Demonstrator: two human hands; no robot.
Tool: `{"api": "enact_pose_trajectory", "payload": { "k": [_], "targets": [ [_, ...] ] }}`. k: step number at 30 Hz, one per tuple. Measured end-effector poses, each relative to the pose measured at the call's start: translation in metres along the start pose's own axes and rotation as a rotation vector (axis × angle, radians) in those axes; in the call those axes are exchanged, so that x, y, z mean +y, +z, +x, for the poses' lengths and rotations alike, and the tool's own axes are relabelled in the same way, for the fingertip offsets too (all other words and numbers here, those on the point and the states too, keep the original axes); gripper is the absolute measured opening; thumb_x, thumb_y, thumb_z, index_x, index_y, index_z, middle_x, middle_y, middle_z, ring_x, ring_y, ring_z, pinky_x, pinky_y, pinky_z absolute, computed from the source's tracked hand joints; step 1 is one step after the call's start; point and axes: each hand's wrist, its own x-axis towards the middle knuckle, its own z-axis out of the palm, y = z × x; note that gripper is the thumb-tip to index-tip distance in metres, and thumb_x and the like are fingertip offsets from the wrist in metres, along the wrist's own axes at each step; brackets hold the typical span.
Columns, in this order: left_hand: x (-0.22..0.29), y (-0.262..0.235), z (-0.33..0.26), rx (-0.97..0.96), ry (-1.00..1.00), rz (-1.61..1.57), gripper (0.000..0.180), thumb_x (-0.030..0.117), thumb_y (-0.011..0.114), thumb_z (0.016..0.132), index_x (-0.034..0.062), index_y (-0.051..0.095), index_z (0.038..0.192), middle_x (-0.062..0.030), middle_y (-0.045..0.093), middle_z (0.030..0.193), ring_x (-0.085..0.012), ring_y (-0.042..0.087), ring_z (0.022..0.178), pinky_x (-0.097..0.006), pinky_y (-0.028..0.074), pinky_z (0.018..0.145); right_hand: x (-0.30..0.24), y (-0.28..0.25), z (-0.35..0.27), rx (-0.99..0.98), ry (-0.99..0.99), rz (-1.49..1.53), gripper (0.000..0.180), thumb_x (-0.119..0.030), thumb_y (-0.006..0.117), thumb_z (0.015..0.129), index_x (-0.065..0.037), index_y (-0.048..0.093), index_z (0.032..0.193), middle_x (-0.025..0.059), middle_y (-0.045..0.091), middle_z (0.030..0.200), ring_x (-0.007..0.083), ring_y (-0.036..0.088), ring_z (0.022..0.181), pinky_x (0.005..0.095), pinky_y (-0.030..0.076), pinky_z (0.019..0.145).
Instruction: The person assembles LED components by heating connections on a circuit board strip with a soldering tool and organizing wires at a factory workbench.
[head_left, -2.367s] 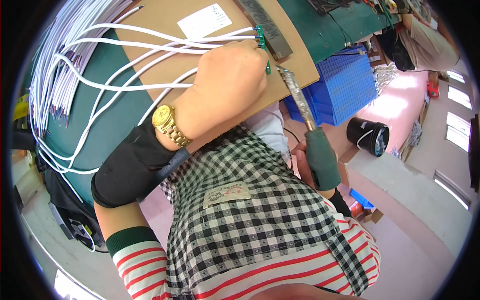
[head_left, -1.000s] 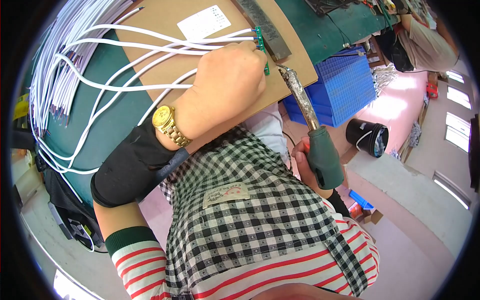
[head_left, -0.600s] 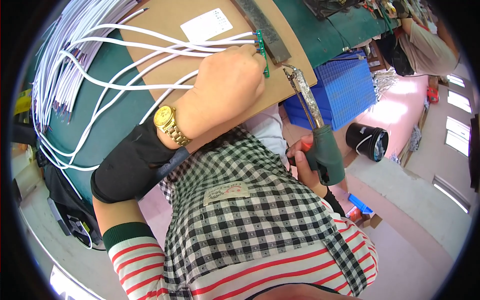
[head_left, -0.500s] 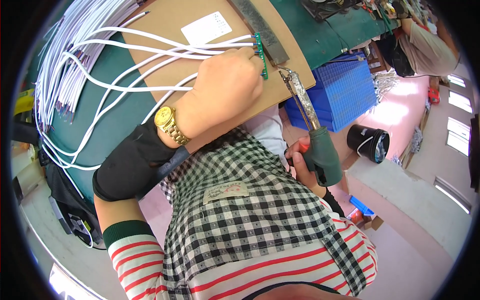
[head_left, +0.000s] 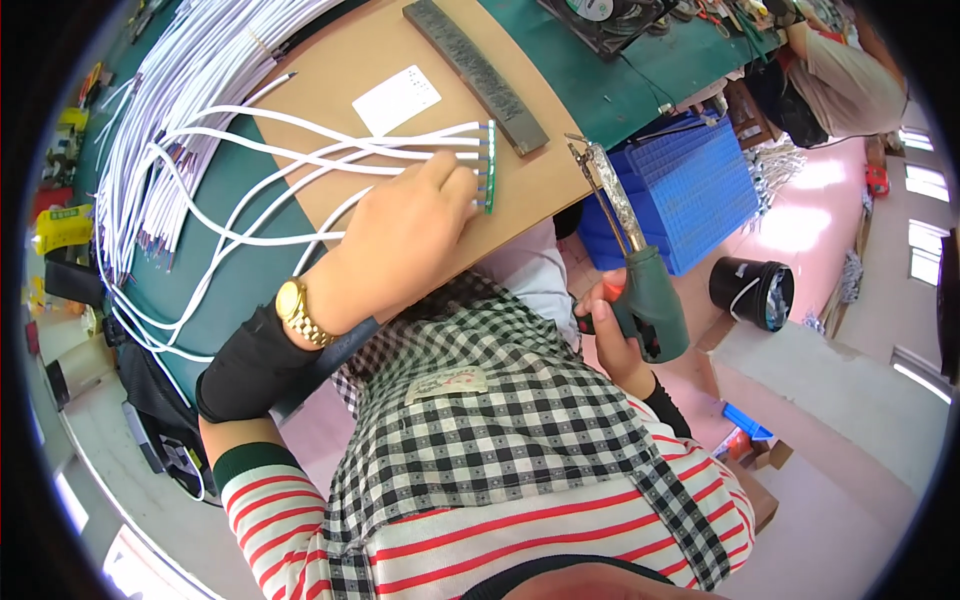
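Note:
A narrow green circuit board (head_left: pixel 491 168) stands almost edge-on over the brown cardboard sheet (head_left: pixel 330 60). Several white cables (head_left: pixel 330 165) run from its left side. My left hand (head_left: pixel 415 225) is closed round the lower cables close to the board; its fingertips are partly hidden. In my right hand (head_left: pixel 613 335) is a dark green soldering gun (head_left: pixel 655 305), gripped by the handle with a thumb near its red trigger. Its metal tip (head_left: pixel 575 140) points up, right of the board and apart from it.
A dark, rough bar (head_left: pixel 480 75) and a white label card (head_left: pixel 397 100) lie on the cardboard. A big bundle of white cables (head_left: pixel 190 80) fills the left of the green table. Right of the table are a blue crate (head_left: pixel 690 190), a black bucket (head_left: pixel 752 292) and another person's sleeve (head_left: pixel 850 85).
My left hand and the board have come nearer to me, clear of the bar's edge, and the board shows more edge-on. The soldering gun keeps about the same place; the whole view has shifted slightly.

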Motion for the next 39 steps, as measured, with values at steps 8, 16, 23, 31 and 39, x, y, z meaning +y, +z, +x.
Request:
{"api": "enact_pose_trajectory", "payload": {
  "k": [8, 16, 23, 31, 39],
  "targets": [
    [0.005, -0.004, -0.013, -0.076, 0.093, 0.148, 0.013, 0.010, 0.061, 0.075, 0.0031, 0.051, 0.081, -0.0099, 0.051, 0.082, -0.0283, 0.057, 0.077, -0.036, 0.049, 0.063, 0.005, 0.001, 0.003, 0.011, -0.028, 0.068, 0.030, -0.007, 0.052, 0.089, -0.002, 0.042, 0.116, 0.0068, 0.052, 0.080, 0.0144, 0.052, 0.074, 0.0305, 0.047, 0.070],
    [-0.031, -0.017, 0.012, 0.127, 0.030, 0.035, 0.053, 0.019, 0.067, 0.078, -0.0038, 0.046, 0.121, -0.0204, 0.050, 0.117, -0.0373, 0.052, 0.105, -0.039, 0.045, 0.086, 0.000, 0.003, 0.000, 0.089, -0.007, 0.093, 0.030, -0.004, 0.051, 0.087, 0.000, 0.043, 0.115, 0.0068, 0.052, 0.080, 0.0143, 0.052, 0.073, 0.0302, 0.047, 0.069],
    [-0.051, -0.040, -0.006, -0.129, 0.146, 0.190, 0.077, 0.057, 0.053, 0.081, -0.0024, 0.040, 0.129, -0.0233, 0.045, 0.126, -0.0406, 0.047, 0.111, -0.044, 0.037, 0.097, 0.001, 0.002, -0.003, 0.169, -0.008, 0.161, 0.030, -0.003, 0.051, 0.086, 0.001, 0.043, 0.114, 0.0064, 0.051, 0.079, 0.0137, 0.051, 0.070, 0.0295, 0.046, 0.067],
    [-0.088, -0.092, -0.026, -0.297, -0.139, 0.389, 0.091, 0.060, 0.066, 0.068, -0.0017, 0.039, 0.130, -0.0253, 0.043, 0.129, -0.0426, 0.055, 0.091, -0.043, 0.045, 0.081, 0.001, 0.002, 0.000, 0.098, 0.052, 0.187, 0.030, -0.007, 0.054, 0.086, 0.001, 0.045, 0.114, 0.0074, 0.053, 0.079, 0.0137, 0.053, 0.070, 0.0288, 0.046, 0.066],
    [-0.054, -0.077, -0.067, -0.316, -0.123, 0.511, 0.087, 0.014, 0.079, 0.059, 0.0005, 0.034, 0.133, -0.0244, 0.038, 0.131, -0.0429, 0.055, 0.096, -0.040, 0.048, 0.082, 0.007, 0.006, 0.001, 0.137, -0.010, 0.240, 0.031, -0.008, 0.054, 0.087, -0.001, 0.044, 0.115, 0.0071, 0.052, 0.079, 0.0140, 0.052, 0.069, 0.0289, 0.046, 0.066]
  ]
}}
